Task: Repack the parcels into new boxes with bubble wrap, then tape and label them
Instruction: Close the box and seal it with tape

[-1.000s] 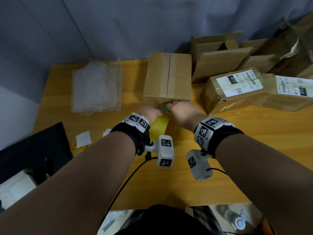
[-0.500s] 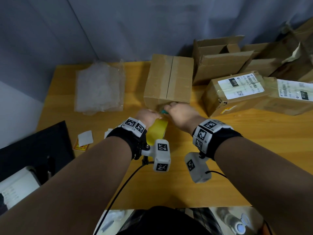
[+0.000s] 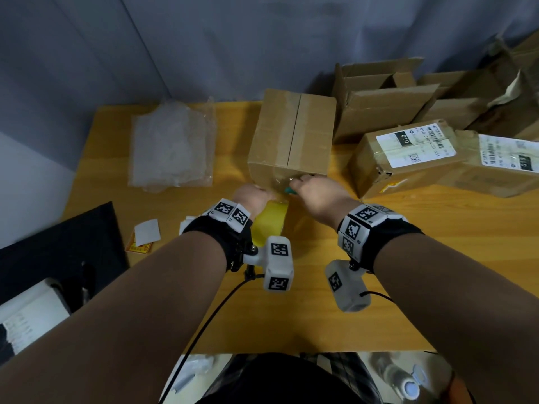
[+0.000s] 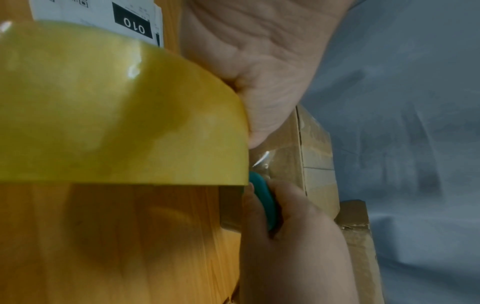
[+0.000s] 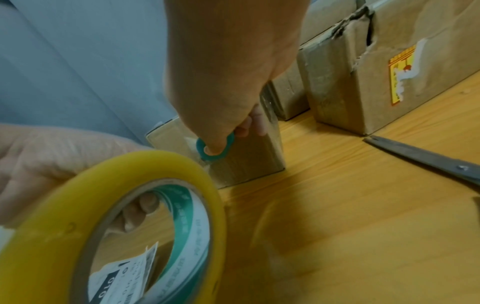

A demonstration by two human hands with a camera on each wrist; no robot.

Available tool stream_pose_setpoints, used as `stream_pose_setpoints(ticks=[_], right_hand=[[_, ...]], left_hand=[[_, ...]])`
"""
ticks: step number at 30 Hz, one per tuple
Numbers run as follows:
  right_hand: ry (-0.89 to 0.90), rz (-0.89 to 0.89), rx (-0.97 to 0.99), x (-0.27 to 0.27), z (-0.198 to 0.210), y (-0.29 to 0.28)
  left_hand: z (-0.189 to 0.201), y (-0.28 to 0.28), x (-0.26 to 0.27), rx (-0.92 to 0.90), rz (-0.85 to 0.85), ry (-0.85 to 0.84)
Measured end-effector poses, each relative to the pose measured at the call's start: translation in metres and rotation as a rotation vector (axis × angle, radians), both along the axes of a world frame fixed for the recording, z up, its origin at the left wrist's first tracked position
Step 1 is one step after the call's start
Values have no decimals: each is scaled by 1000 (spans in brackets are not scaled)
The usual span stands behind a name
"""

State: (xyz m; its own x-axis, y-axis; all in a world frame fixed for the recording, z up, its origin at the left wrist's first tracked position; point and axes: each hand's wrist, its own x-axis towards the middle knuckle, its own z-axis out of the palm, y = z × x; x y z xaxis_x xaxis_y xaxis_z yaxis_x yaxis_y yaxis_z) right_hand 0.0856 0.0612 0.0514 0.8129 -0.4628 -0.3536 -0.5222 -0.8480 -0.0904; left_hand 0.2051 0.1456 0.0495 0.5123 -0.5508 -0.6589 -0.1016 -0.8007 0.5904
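Note:
A closed brown box (image 3: 291, 138) stands mid-table, its top seam taped. At its near face my left hand (image 3: 253, 196) grips a yellow tape roll (image 3: 269, 223), with fingers (image 5: 135, 214) curled through the core. The roll (image 4: 116, 107) fills the left wrist view. My right hand (image 3: 318, 191) pinches a small teal cutter (image 3: 290, 190) against that same face of the box (image 5: 246, 160), right by the roll's edge. The thumb passes through the cutter's ring (image 5: 215, 150). A shiny strip of clear tape lies on the cardboard beside the cutter (image 4: 263, 201).
A bag of bubble wrap (image 3: 172, 150) lies at the left rear. Two labelled parcels (image 3: 408, 158) (image 3: 501, 167) and open empty boxes (image 3: 379, 94) crowd the right rear. Scissors (image 5: 428, 160) lie right of my hand. Loose labels (image 3: 147, 233) and a black device (image 3: 58, 258) sit at the left.
Almost nothing: both hands stay at the box's near face with roll and cutter, and the view has shifted slightly.

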Motion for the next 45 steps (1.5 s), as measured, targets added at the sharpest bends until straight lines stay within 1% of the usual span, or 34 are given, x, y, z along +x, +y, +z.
stream_pose_setpoints(ticks=[4,7,12,16,20,25,28,30,33,36,37,38,40,42,44,45], right_hand=[[27,-19,7,-4,-1,-3],[29,-25,20,-1,-2,-2],[-14,-38,39,1,-8,1],[-52,-49,36,0,-10,3],[7,-46,12,-6,-11,0],[137,-8,59,-17,-16,4],[177,-9,137,-27,-25,7],[155,-69,214,-38,-33,6],[195,-192,237,-57,-41,1],[122,-396,260,-73,-40,-2],[102,-423,199,-76,-37,-3],[71,-415,98,-77,-34,-3],[-98,-303,-96,-73,-27,-2],[-298,-175,-220,-59,-16,2],[-429,-106,-354,-39,-10,2],[-463,-88,-376,-29,-9,1]], left_hand=[[-2,3,4,10,18,-16],[-1,3,2,16,2,-12],[1,5,3,32,-45,-32],[3,10,5,58,-82,-13],[5,11,-4,94,-94,25],[-2,12,-8,-1,-187,45],[-4,16,-6,-49,-208,84],[-3,20,-3,-71,-207,111],[-4,28,0,-109,-202,121],[-8,33,-1,-142,-194,110],[-8,34,0,-152,-195,108],[-9,36,1,-163,-198,105],[-8,39,3,-179,-198,98],[-7,41,5,-182,-184,84],[-6,43,7,-186,-173,67],[-6,44,8,-188,-174,55]])
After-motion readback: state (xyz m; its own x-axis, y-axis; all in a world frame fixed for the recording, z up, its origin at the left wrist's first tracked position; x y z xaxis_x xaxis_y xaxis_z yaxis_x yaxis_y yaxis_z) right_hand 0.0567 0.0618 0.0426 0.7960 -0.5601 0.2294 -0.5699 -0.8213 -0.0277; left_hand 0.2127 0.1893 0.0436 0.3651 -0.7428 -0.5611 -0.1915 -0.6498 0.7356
